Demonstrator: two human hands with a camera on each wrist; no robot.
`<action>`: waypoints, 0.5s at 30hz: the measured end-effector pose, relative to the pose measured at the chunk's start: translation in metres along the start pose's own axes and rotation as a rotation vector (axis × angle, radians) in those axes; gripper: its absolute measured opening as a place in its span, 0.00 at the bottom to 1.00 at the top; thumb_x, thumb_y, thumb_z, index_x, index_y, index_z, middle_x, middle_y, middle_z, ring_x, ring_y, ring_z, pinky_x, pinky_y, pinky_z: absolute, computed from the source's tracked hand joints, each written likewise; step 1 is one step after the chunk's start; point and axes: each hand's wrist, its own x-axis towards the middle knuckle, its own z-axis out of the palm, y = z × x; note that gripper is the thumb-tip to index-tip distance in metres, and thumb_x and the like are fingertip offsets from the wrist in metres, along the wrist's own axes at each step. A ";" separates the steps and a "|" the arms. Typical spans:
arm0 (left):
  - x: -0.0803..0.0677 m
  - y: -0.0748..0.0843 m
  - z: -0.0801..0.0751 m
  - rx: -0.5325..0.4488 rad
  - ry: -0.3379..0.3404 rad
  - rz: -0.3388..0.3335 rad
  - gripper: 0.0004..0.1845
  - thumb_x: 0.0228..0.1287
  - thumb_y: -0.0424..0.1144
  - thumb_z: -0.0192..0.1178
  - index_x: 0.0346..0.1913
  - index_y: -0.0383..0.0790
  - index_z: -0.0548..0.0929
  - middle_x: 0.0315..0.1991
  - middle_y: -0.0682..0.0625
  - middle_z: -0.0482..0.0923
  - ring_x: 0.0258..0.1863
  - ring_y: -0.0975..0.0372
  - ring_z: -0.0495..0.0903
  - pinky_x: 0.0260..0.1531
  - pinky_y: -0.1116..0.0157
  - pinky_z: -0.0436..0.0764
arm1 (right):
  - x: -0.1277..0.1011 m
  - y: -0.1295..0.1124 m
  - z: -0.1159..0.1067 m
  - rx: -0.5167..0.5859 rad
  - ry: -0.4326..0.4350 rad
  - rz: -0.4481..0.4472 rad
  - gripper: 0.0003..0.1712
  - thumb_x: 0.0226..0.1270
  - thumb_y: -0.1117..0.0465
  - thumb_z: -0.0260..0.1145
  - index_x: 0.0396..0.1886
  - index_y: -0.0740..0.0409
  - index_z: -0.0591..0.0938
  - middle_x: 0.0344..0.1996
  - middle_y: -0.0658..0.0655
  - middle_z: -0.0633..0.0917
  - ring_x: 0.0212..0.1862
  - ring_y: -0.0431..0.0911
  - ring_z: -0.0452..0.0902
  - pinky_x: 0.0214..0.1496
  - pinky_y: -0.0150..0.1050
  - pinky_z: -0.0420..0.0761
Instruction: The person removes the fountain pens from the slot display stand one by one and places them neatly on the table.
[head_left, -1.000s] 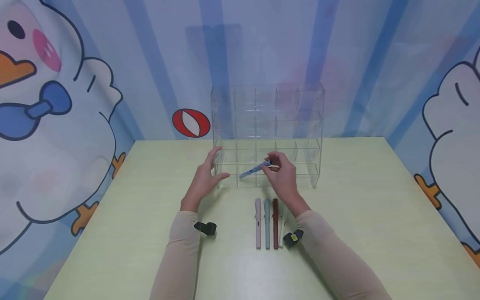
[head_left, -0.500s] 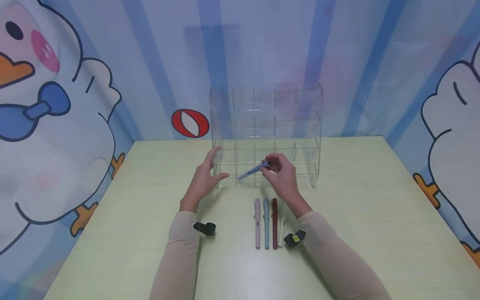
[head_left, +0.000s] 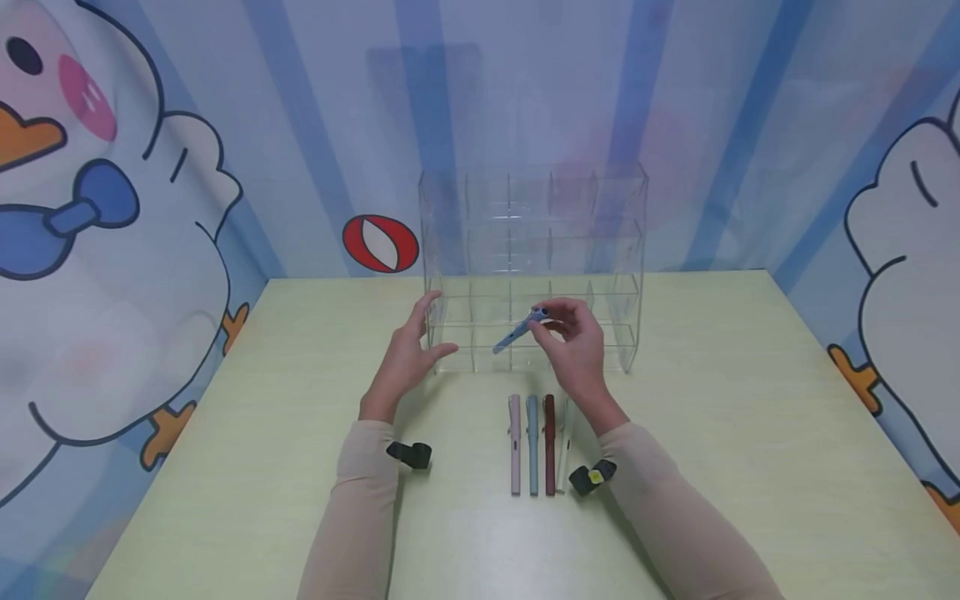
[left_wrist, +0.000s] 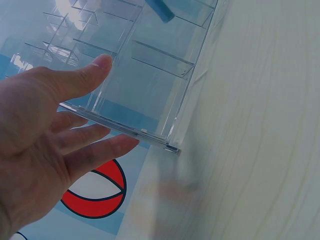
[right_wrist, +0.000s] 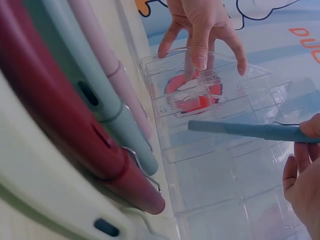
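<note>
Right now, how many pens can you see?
5. Four lie side by side on the table: pink pen, blue-grey pen, dark red pen, white pen. The right hand holds a blue pen.

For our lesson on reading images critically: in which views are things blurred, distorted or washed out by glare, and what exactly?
Right wrist view: the dark red pen and its neighbours loom huge and soft, too close to focus. Left wrist view: glare whitens the clear acrylic compartment rack at top left, and the left hand is slightly soft. Head view: evenly lit and sharp, with only faint shadows under the forearms.
</note>
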 end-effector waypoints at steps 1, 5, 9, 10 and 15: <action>0.000 0.000 0.000 0.000 -0.001 0.001 0.49 0.62 0.39 0.71 0.77 0.67 0.52 0.77 0.41 0.57 0.69 0.40 0.66 0.65 0.41 0.67 | 0.001 -0.001 0.000 0.012 0.012 -0.020 0.16 0.61 0.76 0.69 0.48 0.74 0.77 0.45 0.69 0.83 0.45 0.44 0.82 0.49 0.36 0.82; 0.000 0.001 -0.001 0.002 0.000 0.004 0.49 0.62 0.39 0.71 0.77 0.67 0.52 0.77 0.41 0.56 0.69 0.40 0.66 0.65 0.41 0.67 | 0.003 -0.005 -0.002 0.070 0.044 -0.105 0.15 0.61 0.77 0.69 0.46 0.76 0.76 0.44 0.70 0.82 0.45 0.44 0.83 0.50 0.39 0.83; 0.000 0.001 -0.001 0.000 -0.002 0.009 0.49 0.62 0.39 0.71 0.77 0.66 0.52 0.77 0.41 0.56 0.69 0.40 0.66 0.65 0.41 0.67 | 0.006 -0.009 -0.004 0.122 0.077 -0.150 0.15 0.61 0.79 0.68 0.46 0.78 0.76 0.43 0.69 0.82 0.46 0.45 0.82 0.51 0.40 0.83; 0.000 0.001 -0.001 -0.001 -0.003 0.010 0.49 0.62 0.38 0.71 0.77 0.66 0.52 0.77 0.41 0.56 0.69 0.39 0.66 0.65 0.41 0.67 | 0.007 -0.010 -0.004 0.132 0.084 -0.155 0.15 0.60 0.79 0.68 0.46 0.79 0.76 0.43 0.68 0.83 0.46 0.45 0.82 0.51 0.40 0.83; 0.000 0.001 0.000 -0.002 -0.007 0.007 0.49 0.62 0.38 0.71 0.77 0.66 0.51 0.77 0.41 0.56 0.69 0.39 0.66 0.65 0.41 0.67 | 0.008 -0.016 -0.008 0.173 0.103 -0.178 0.16 0.60 0.80 0.68 0.47 0.80 0.75 0.44 0.60 0.84 0.46 0.47 0.81 0.48 0.37 0.84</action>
